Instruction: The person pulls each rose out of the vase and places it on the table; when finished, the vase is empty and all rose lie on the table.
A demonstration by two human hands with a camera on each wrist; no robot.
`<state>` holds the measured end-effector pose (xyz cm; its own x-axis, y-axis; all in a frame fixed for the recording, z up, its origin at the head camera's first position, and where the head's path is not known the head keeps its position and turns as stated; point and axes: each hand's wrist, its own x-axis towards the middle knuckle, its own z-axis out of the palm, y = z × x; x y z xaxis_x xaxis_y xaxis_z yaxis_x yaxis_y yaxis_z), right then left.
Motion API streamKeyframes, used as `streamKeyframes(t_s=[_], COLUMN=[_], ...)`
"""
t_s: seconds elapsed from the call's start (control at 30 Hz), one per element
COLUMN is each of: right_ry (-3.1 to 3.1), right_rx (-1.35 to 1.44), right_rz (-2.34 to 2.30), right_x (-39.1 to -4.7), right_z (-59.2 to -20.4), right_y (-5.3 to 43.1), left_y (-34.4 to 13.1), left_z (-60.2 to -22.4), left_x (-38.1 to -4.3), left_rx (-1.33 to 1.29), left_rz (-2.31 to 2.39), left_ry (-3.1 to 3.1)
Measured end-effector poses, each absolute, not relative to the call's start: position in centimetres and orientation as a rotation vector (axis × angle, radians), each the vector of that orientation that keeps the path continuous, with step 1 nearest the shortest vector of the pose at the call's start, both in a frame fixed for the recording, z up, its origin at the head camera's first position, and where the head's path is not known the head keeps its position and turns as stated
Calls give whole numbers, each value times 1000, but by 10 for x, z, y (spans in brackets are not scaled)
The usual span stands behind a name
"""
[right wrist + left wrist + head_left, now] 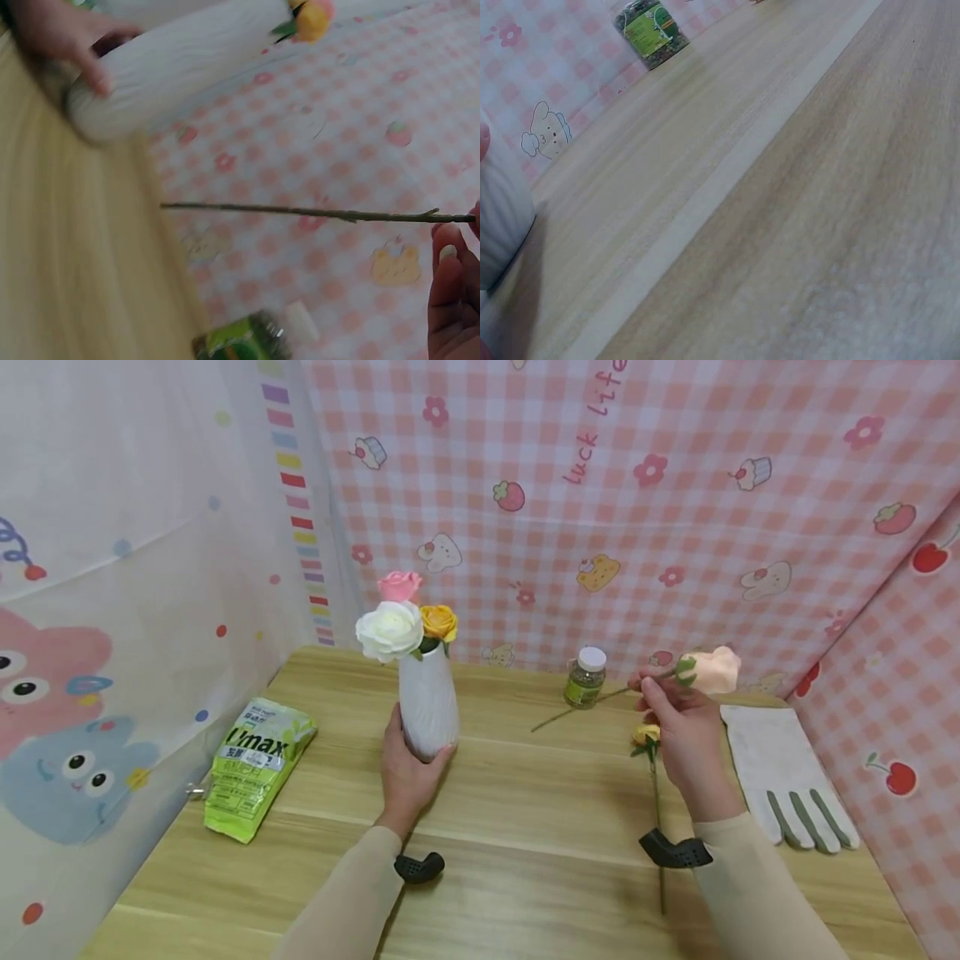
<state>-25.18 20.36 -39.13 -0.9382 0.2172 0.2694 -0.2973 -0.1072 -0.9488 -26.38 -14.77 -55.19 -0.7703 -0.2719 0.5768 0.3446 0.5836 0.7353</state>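
I'd do best to keep the vase (429, 706) steady and my pinch light, holding the rose (716, 670) clear of the 3 blooms (390, 631) inside. My left hand (411, 777) curls round the vase, low down; my right hand (686, 735) grips the rose's stem (555, 719), its tip pointing left above the counter (525, 810).

Locate, on tabletop (525, 827), Umax pouch (258, 768) left of vase (429, 702) containing flowers (390, 631), jar (582, 687) right of vase, lying rose (646, 734) farther right, work glove (772, 760) rightmost.
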Motion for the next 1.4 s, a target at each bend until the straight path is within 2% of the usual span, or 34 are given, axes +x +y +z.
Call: streamKeyframes(t_s=[0.27,0.63,0.87,1.4], right_ry=[-2334,-2529,-2572,-2720], right_rx=[41,-1,-41,92], right_rz=[1826,1608,1521,1161], right_x=[-249,-252,-253,-258], right_z=[-434,-479,-497,-520], right_y=[225,232,237,237], left_y=[-148,-148,-148,-147], left_z=[-552,-553,-552,-550], left_x=[-264,-263,-263,-261], left_rx=[-51,-52,-61,-62], left_rz=[-1187,-1191,-1188,-1161], left_ry=[-2161,-2172,-2167,-2163])
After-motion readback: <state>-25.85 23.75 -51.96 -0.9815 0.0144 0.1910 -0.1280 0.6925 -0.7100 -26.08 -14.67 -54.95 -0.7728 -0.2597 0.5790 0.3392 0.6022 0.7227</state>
